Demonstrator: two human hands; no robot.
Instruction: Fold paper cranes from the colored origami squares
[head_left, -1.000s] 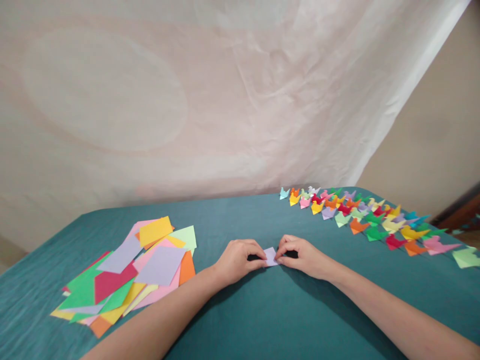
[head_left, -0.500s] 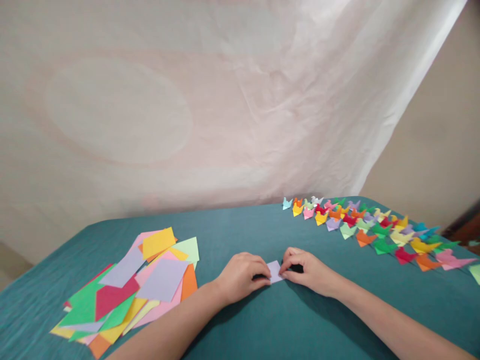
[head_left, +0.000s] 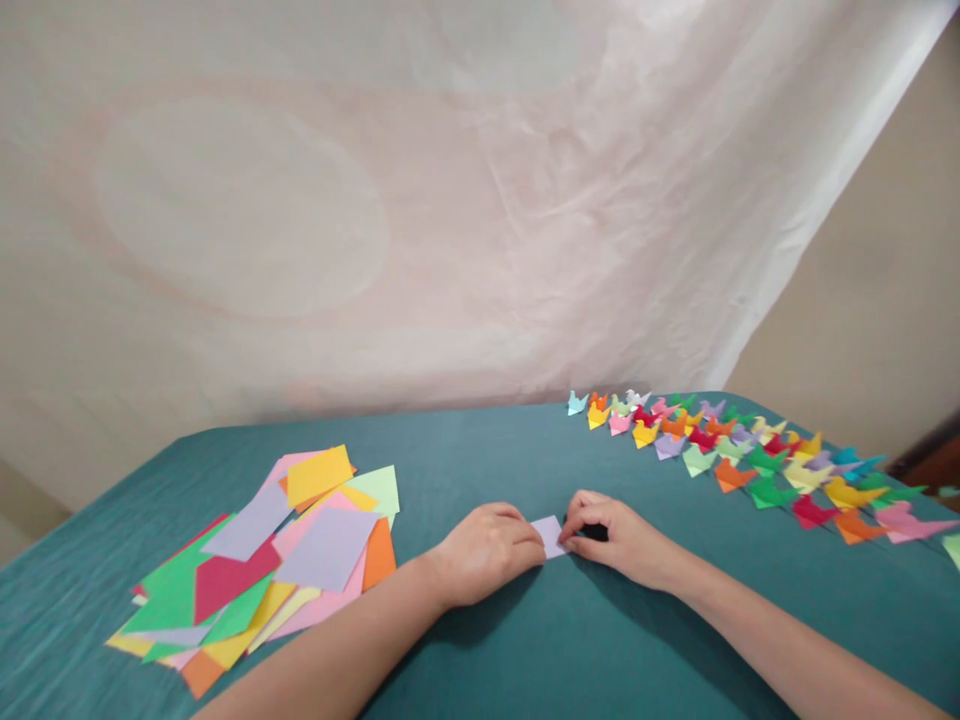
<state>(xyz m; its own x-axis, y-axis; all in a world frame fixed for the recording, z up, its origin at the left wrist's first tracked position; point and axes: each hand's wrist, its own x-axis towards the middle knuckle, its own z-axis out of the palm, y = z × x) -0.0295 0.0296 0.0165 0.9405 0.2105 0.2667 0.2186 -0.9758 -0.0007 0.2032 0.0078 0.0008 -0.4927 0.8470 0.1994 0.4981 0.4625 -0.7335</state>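
A small piece of pale lilac paper (head_left: pixel 549 535) lies at the front middle of the table between my two hands. My left hand (head_left: pixel 491 552) is closed over its left end, the fingers bent down and pressed together, so that end is hidden. On the other side, my right hand (head_left: pixel 611 535) pinches the paper's right edge between thumb and forefinger. Both hands rest low on the green tablecloth (head_left: pixel 480 660). Whether the paper is folded is too small to tell.
Left of my hands spreads a loose pile of coloured paper sheets (head_left: pixel 326 548). Along the right side stand rows of small folded paper birds (head_left: pixel 701 460) in many colours. A pale hanging cloth (head_left: pixel 450 250) closes off the back of the table.
My left hand has rolled over the paper, its thumb now tucked out of sight and more of the left end covered. The right hand keeps its pinch. The view has shifted slightly.
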